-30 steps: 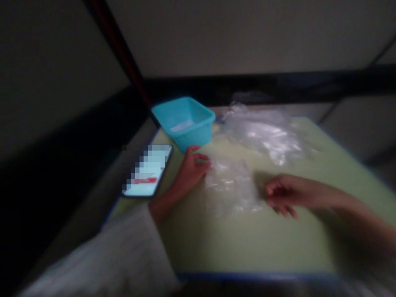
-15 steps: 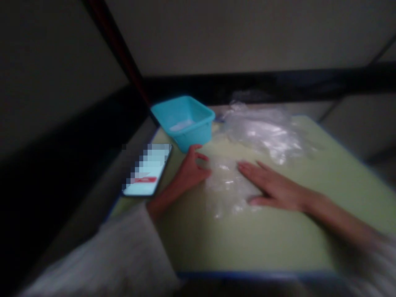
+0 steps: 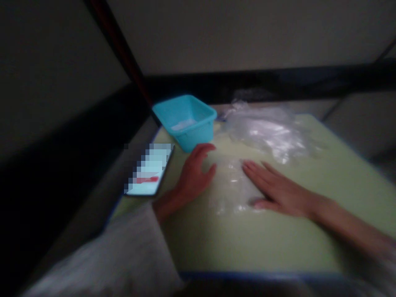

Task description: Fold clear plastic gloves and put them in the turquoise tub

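Observation:
A clear plastic bag point(image 3: 229, 187) lies spread out on the yellow-green tabletop point(image 3: 247, 243), its surface creased and shiny. My right hand point(image 3: 275, 187) rests flat on the bag's right side, fingers stretched and thumb apart. At the bag's left edge is my left hand point(image 3: 198, 171), fingers curved and thumb apart, with nothing visible between them. Whether its fingertips touch the plastic I cannot tell, as the picture is blurred.
Behind my left hand stands a turquoise plastic basket point(image 3: 198, 134) with something pale inside. A phone point(image 3: 151, 169) with a lit screen lies at the table's left edge. Crumpled clear plastic bags point(image 3: 272, 132) are heaped at the back right. Walls rise behind and to the left.
My left hand's fingers have spread wider from the thumb and the hand has shifted slightly right. My right hand stays flat on the plastic bag. The view has moved slightly.

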Motion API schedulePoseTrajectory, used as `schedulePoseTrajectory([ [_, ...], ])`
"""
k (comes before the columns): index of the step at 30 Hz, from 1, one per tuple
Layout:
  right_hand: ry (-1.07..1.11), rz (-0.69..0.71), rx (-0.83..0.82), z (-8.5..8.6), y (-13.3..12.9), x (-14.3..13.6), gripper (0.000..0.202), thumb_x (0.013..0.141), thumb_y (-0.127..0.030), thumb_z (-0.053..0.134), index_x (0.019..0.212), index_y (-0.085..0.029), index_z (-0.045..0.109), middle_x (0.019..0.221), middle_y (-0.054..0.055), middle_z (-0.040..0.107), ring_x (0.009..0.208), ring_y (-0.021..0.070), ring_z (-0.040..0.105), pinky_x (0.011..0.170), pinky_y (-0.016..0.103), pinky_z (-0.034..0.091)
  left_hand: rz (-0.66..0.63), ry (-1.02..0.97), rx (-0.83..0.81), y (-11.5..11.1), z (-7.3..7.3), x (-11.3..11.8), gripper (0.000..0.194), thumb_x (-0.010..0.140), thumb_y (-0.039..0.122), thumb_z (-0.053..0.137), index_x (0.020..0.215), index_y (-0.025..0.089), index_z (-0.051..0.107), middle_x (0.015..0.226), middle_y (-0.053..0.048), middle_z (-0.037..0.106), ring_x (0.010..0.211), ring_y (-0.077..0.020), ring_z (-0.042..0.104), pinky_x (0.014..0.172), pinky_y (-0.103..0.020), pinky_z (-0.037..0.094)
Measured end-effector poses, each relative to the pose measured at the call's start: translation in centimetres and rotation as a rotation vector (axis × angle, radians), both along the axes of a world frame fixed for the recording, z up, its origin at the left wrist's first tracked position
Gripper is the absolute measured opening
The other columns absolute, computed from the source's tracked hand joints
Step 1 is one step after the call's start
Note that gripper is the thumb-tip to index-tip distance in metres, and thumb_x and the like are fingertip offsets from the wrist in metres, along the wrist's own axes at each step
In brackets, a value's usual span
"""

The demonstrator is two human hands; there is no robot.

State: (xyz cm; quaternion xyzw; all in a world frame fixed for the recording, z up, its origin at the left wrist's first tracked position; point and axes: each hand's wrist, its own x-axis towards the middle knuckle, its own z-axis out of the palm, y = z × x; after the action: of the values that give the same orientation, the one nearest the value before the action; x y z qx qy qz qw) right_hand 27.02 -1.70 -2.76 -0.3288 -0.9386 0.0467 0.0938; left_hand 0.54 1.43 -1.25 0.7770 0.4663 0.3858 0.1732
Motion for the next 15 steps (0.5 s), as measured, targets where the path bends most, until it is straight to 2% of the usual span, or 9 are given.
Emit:
schedulePoseTrajectory([
  [2,0.013,0.003,0.015,-0.1,-0.1,-0.3,0.086,0.089,-0.061,0.036,0.149,-0.016,-0.008,0.153,0.018,0.012,0.140,0.0310,0.016,0.111,0.054,0.020,-0.298,0.128,0.026,-0.7,0.0,0.3,0.037,0.085,0.023,0.051,0.122,0.018,0.050,0.136,-0.011,0.048,0.128,-0.0235,0.043,0.107,-0.041,0.035],
  [4,0.027,-0.014,0.032,-0.4,-0.1,-0.5,0.086,0.089,-0.061,0.036,0.149,-0.015,-0.006,0.153,0.018,0.013,0.140,0.0306,0.016,0.112,0.053,0.020,-0.578,0.262,-0.009,-1.3,-0.1,0.5,0.047,0.088,0.031,0.051,0.132,0.016,0.043,0.146,-0.014,0.037,0.136,-0.0251,0.032,0.112,-0.043,0.026],
  [6,0.030,-0.037,0.040,-0.6,-0.2,-0.6,0.086,0.089,-0.061,0.037,0.149,-0.015,-0.004,0.153,0.019,0.013,0.140,0.0302,0.018,0.112,0.052,0.020,-0.736,0.348,-0.047,-1.6,-0.3,0.7,0.060,0.088,0.036,0.052,0.140,0.013,0.034,0.150,-0.016,0.027,0.140,-0.0261,0.022,0.115,-0.043,0.019],
  [9,0.010,-0.048,0.034,-0.8,-0.1,-0.6,0.088,0.088,-0.062,0.038,0.149,-0.015,-0.004,0.152,0.019,0.014,0.139,0.0299,0.019,0.112,0.052,0.020,-0.763,0.373,-0.095,-1.8,-0.5,0.5,0.067,0.090,0.037,0.051,0.145,0.009,0.024,0.152,-0.017,0.022,0.142,-0.0266,0.016,0.117,-0.042,0.013],
  [15,-0.024,-0.061,0.028,-0.8,-0.1,-0.5,0.088,0.088,-0.064,0.037,0.149,-0.015,-0.005,0.152,0.019,0.015,0.139,0.0300,0.019,0.111,0.051,0.022,-0.776,0.390,-0.171,-1.3,-0.2,-0.2,0.071,0.088,0.041,0.054,0.145,0.012,0.024,0.151,-0.016,0.023,0.142,-0.0262,0.016,0.116,-0.042,0.013],
])
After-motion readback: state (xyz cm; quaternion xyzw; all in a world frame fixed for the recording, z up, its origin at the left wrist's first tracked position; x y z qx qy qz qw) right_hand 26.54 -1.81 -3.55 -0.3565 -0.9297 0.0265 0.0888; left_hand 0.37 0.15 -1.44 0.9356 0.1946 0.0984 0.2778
